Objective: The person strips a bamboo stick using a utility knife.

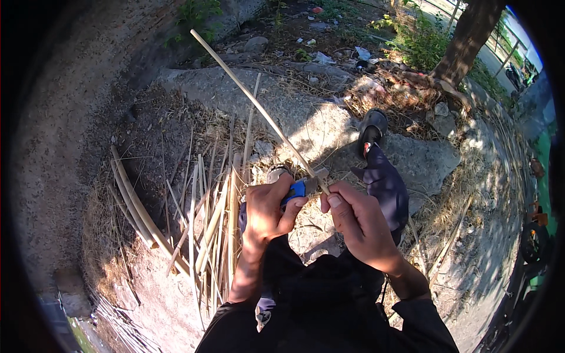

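Dark trousers (329, 294) on the person's lap fill the lower middle of the head view, with both forearms rising from six o'clock. Left hand (268, 209) is closed around a blue-handled cutting tool (299, 188), probably a small knife, though its blade is hard to make out. Right hand (360, 222) pinches the near end of a long thin pale cane strip (253, 103), which slants away toward eleven o'clock and touches the tool just beside the fingers. At nine o'clock from the hands lies a bundle of split pale cane strips (206, 235) on bare dusty ground (159, 294), strewn with dry straw. A grey shoe (372, 126) rests on a flat grey rock (306, 112) at one o'clock. Beyond, a tree trunk (465, 38) stands at two o'clock among scattered litter and weeds, in open sunlight.
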`<state>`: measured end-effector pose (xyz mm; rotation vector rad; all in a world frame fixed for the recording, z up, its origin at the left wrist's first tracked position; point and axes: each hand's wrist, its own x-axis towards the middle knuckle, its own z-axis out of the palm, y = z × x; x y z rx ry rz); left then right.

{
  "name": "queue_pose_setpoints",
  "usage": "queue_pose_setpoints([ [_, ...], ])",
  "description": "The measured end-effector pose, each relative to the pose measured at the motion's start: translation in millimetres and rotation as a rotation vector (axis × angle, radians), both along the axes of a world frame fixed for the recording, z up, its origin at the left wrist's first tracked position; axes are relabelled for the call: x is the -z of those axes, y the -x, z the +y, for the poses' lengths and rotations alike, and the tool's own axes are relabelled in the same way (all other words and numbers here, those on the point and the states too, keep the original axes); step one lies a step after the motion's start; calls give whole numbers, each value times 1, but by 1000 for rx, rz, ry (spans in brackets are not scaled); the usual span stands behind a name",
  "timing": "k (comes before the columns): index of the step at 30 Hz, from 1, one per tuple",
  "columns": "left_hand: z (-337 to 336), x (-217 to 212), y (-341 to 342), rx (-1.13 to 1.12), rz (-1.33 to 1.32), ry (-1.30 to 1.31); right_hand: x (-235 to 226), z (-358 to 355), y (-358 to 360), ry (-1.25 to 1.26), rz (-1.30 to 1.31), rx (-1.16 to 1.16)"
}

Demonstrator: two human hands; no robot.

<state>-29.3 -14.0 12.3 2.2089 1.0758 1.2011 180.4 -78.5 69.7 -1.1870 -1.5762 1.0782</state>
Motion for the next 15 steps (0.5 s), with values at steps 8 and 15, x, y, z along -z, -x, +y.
queue_pose_setpoints([
  [8, 0, 1, -6, -12, -26, -22, 2, 5, 6, -99, 58, 38],
  [15, 3, -2, -11, -76, 14, -102, 2, -3, 11, -110, -81, 144],
])
